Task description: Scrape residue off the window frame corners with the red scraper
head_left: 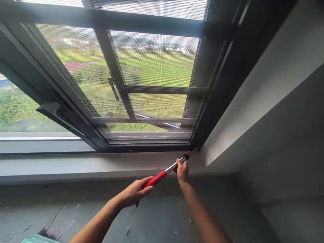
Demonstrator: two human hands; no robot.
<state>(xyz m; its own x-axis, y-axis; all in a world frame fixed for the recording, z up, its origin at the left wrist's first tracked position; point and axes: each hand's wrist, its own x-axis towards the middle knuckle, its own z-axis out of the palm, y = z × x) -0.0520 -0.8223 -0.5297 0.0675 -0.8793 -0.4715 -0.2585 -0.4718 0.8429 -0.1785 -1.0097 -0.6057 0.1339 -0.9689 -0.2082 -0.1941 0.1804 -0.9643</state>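
Observation:
A slim tube-shaped tool, with a red grip, a silver barrel, a black collar and a red tip, slants up to the right; its exact kind I cannot make out. My left hand is wrapped round the red rear part, where a small dark piece pokes out below the palm. Near the front, my right hand holds the silver barrel just behind the collar. The red tip points into the lower right corner of the dark window frame, beside the white sill. Whether it touches there is unclear.
An insect screen fills the framed sash ahead. A window handle juts out at left. On the right stands a pale wall reveal. Small debris lies on the grey floor.

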